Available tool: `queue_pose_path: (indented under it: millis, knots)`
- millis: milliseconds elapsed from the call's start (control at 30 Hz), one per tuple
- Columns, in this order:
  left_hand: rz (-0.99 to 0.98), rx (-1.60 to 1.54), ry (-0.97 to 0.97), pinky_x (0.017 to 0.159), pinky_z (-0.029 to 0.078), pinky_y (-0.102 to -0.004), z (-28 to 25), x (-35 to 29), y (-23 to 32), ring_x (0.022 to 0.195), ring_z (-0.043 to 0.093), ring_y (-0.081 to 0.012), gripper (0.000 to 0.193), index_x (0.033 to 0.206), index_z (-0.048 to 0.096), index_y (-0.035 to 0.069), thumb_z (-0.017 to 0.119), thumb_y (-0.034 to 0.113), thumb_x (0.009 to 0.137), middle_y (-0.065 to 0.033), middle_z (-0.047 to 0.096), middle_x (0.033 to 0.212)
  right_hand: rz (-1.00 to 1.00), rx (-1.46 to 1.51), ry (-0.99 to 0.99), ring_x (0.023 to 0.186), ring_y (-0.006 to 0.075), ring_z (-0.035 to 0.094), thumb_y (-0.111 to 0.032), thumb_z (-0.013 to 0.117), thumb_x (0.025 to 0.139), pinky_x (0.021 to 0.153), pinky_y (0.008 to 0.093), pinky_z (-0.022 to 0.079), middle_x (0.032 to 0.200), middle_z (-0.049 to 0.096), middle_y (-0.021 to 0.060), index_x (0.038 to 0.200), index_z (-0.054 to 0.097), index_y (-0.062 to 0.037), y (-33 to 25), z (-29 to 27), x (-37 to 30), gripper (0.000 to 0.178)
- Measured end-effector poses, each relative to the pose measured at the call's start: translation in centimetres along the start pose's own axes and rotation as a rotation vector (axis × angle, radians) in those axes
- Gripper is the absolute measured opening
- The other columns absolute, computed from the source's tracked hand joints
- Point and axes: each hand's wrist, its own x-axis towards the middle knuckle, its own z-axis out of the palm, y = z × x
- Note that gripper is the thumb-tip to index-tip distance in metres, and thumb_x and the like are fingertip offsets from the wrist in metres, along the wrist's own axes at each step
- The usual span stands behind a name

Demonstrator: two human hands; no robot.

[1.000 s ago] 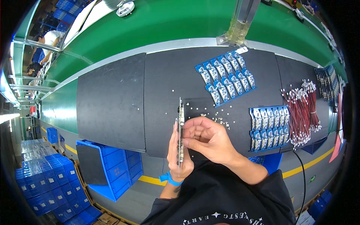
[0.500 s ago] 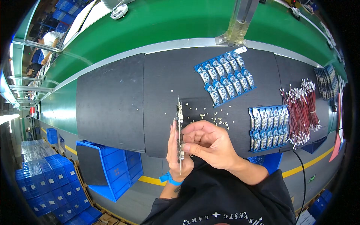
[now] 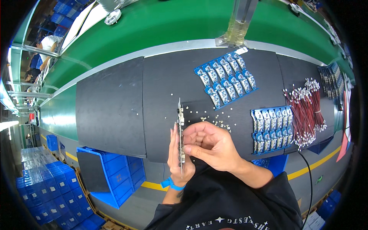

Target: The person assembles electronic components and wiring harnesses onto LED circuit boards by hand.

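Observation:
A circuit board panel (image 3: 181, 130) stands upright, seen almost edge-on, with small parts jutting from its right side. My left hand (image 3: 174, 158), with a blue band at the wrist, grips it from the left with the fingers stretched up its back. Against the part-covered side is my right hand (image 3: 214, 147), fingers curled and thumb at the board; anything between its fingertips is hidden. Small pale pieces (image 3: 203, 119) lie scattered on the black mat (image 3: 165, 76) just beyond my hands. Two blue-edged circuit board panels, one farther off (image 3: 225, 80) and one at the right (image 3: 272, 130), rest flat there.
Dark red cables with white connectors (image 3: 304, 113) lie bundled at the right, with stacked board panels (image 3: 332, 82) behind. A green conveyor (image 3: 165, 27) and metal post (image 3: 237, 27) border the far side. Blue crates (image 3: 111, 172) stand below at the left. A co-worker (image 3: 48, 46) sits far left.
The whole view has shifted slightly, so everything sits a little farther left. My hands keep nearly the same hold at the board.

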Motion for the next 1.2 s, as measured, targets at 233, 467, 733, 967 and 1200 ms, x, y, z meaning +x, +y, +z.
queue_pose_path:
  millis: [233, 467, 733, 967, 1200]
  knots:
    - [0.046, 0.143, 0.089, 0.093, 0.039, -0.0412, -0.2, 0.8, 1.5, 0.109, 0.05, -0.0372, 0.039, 0.119, 0.041, -0.013, 0.041, -0.012, 0.08, -0.0268, 0.048, 0.12, 0.034, 0.042, -0.029, 0.083, 0.0094, 0.056, 0.006, 0.058, 0.08, 0.074, 0.0225, 0.047, 0.088, 0.058, 0.005, 0.105, 0.051, 0.0041, -0.3, 0.0, 0.1, 0.026]
    - [-0.01, -0.425, 0.351, 0.099, 0.032, -0.0396, -0.7, 1.6, 2.7, 0.113, 0.046, -0.0273, 0.056, 0.128, 0.033, -0.008, 0.046, -0.015, 0.073, -0.0195, 0.044, 0.125, -0.09, -0.689, 0.087, 0.077, 0.0183, 0.06, -0.003, 0.062, 0.078, 0.071, 0.0272, 0.049, 0.087, 0.06, 0.0109, 0.101, 0.056, 0.0005, 1.8, -2.2, 0.5, 0.024]
    - [0.107, -0.194, 0.145, 0.098, 0.033, -0.0387, -0.6, 0.9, 3.2, 0.113, 0.046, -0.0275, 0.046, 0.124, 0.037, -0.009, 0.046, -0.009, 0.078, -0.0189, 0.044, 0.124, -0.466, -1.037, 0.066, 0.132, 0.0421, 0.009, -0.02, 0.058, 0.08, 0.105, 0.0503, 0.01, 0.142, 0.008, 0.0261, 0.138, 0.018, -0.0035, 3.5, -1.6, 0.6, 0.072]
    - [0.177, 0.431, 0.255, 0.089, 0.039, -0.0404, -2.1, 1.2, 4.2, 0.111, 0.048, -0.0306, 0.033, 0.117, 0.044, -0.011, 0.047, -0.002, 0.085, -0.0269, 0.045, 0.121, -0.543, -0.949, 0.027, 0.132, 0.0429, 0.004, -0.026, 0.055, 0.082, 0.106, 0.0494, 0.009, 0.144, 0.003, 0.024, 0.139, 0.011, -0.0012, -0.1, -3.0, 1.1, 0.075]
    - [0.128, 0.003, -0.774, 0.07, 0.05, -0.0325, -2.6, 4.1, 8.1, 0.079, 0.064, -0.0277, 0.036, 0.1, 0.055, -0.012, 0.067, -0.003, 0.068, -0.0232, 0.062, 0.09, -0.269, -0.874, 0.056, 0.081, 0.0233, 0.062, -0.001, 0.065, 0.074, 0.072, 0.0287, 0.048, 0.096, 0.062, 0.0156, 0.115, 0.054, 0.0022, -9.9, -5.9, -5.6, 0.043]
